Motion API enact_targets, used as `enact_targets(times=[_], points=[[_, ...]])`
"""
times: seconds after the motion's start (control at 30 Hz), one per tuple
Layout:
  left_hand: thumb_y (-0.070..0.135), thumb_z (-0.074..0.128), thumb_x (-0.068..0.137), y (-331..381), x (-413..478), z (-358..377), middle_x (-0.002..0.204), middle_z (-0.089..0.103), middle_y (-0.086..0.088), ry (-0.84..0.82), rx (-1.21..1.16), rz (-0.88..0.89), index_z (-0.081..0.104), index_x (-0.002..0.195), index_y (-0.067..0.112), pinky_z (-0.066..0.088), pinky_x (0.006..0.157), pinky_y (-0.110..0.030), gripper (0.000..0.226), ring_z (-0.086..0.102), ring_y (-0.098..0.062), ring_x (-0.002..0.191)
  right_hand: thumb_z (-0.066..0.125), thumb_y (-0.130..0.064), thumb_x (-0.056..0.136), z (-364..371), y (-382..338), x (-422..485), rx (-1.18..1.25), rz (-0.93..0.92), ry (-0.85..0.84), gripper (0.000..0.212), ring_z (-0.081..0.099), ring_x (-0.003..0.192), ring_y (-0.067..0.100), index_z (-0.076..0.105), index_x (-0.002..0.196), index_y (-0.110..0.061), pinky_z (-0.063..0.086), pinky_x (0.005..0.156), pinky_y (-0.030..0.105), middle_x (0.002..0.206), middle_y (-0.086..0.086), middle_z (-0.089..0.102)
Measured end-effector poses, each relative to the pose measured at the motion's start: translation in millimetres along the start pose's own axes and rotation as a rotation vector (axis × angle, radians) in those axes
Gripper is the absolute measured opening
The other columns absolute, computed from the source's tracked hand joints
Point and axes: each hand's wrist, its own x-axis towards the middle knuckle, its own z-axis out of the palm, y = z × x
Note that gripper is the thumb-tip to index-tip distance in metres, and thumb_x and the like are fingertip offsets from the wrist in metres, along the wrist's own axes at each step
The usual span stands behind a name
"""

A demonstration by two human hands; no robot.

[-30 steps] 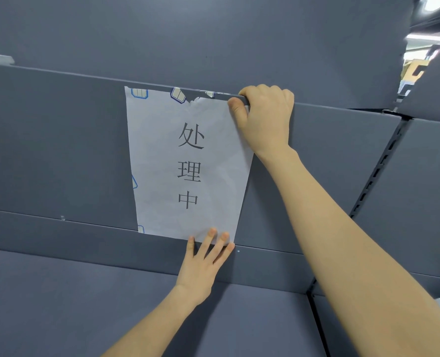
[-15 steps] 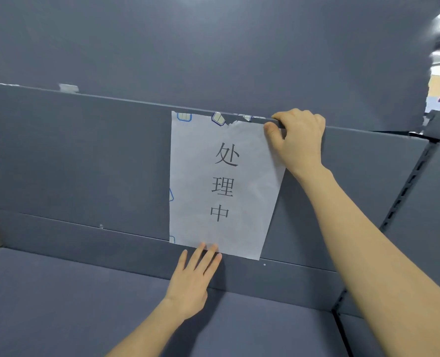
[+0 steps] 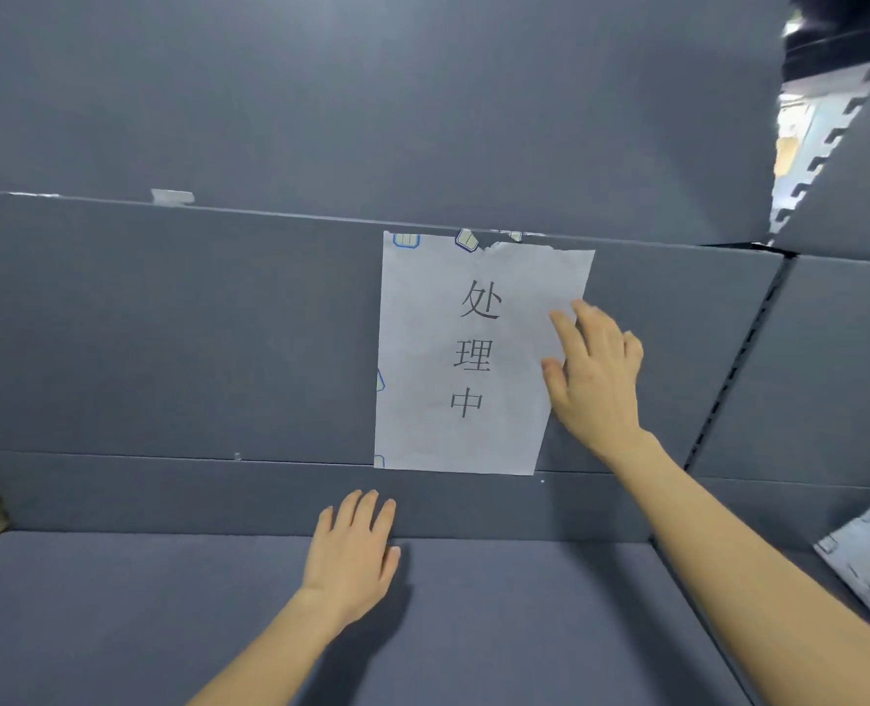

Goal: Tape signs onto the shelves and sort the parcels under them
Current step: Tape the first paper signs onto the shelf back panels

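Our right hand (image 3: pixel 596 379), fingers straight, touches the right edge of the sign (image 3: pixel 468 359) taped on the shelf panel (image 3: pixel 168 323); our left hand (image 3: pixel 354 547) lies flat below it, holding nothing.

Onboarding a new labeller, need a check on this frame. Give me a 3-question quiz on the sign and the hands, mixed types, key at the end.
1. True or false: the left hand touches the sign.
2. Multiple choice: the right hand has its fingers on the sign's A) top left corner, B) right edge, C) bottom edge.
3. Fill in: the sign's torn edge is its ___ edge.

Key
1. False: it lies below the sign's bottom edge, apart from it.
2. B.
3. Top.
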Motion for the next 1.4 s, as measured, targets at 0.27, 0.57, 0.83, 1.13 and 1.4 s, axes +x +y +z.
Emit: enact_targets(times=[0.27, 0.57, 0.83, 1.13, 1.4], points=[[0.040, 0.034, 0.073, 63.8, 8.1, -2.5, 0.087, 0.071, -0.006, -0.006, -0.157, 0.167, 0.075, 0.086, 0.012, 0.056, 0.061, -0.037, 0.052, 0.069, -0.026, 0.079, 0.036, -0.034, 0.079, -55.2, -7.9, -163.4, -0.264, 0.242, -0.430, 0.041, 0.043, 0.105, 0.023, 0.046, 0.116, -0.017, 0.052, 0.072, 0.048, 0.112, 0.009, 0.066], [0.042, 0.035, 0.074, 191.6, 15.1, -16.5, 0.088, 0.070, -0.007, 0.023, -0.289, 0.338, 0.074, 0.086, 0.013, 0.055, 0.062, -0.034, 0.050, 0.057, -0.023, 0.087, 0.036, -0.037, 0.078, -172.2, 61.7, -255.3, -0.472, 0.532, -0.725, 0.042, 0.062, 0.094, 0.025, 0.062, 0.104, -0.018, 0.054, 0.061, 0.049, 0.098, 0.006, 0.070], [0.041, 0.035, 0.075, 335.4, 14.5, -34.6, 0.085, 0.071, -0.006, -0.032, -0.311, 0.420, 0.075, 0.083, 0.012, 0.055, 0.057, -0.036, 0.050, 0.069, -0.026, 0.078, 0.036, -0.038, 0.077, -286.9, 160.4, -302.5, -0.581, 0.648, -0.768, 0.041, 0.067, 0.080, 0.027, 0.062, 0.101, -0.018, 0.054, 0.059, 0.047, 0.094, 0.006, 0.069], [0.043, 0.036, 0.074, 471.1, 15.6, -51.8, 0.083, 0.071, -0.002, -0.134, -0.346, 0.486, 0.076, 0.081, 0.016, 0.055, 0.056, -0.036, 0.049, 0.069, -0.022, 0.076, 0.052, -0.035, 0.077, -368.0, 246.1, -334.5, -0.610, 0.824, -0.781, 0.033, 0.067, 0.081, 0.028, 0.070, 0.098, -0.017, 0.053, 0.064, 0.046, 0.092, 0.003, 0.068], [0.043, 0.035, 0.074, 525.8, 41.8, -52.8, 0.082, 0.070, 0.001, -0.204, -0.363, 0.553, 0.074, 0.077, 0.020, 0.055, 0.056, -0.034, 0.045, 0.068, -0.019, 0.075, 0.034, -0.035, 0.098, -368.6, 285.6, -347.4, -0.466, 0.951, -0.741, 0.043, 0.038, 0.130, 0.027, 0.042, 0.139, -0.021, 0.027, 0.104, 0.044, 0.139, 0.002, 0.045]])
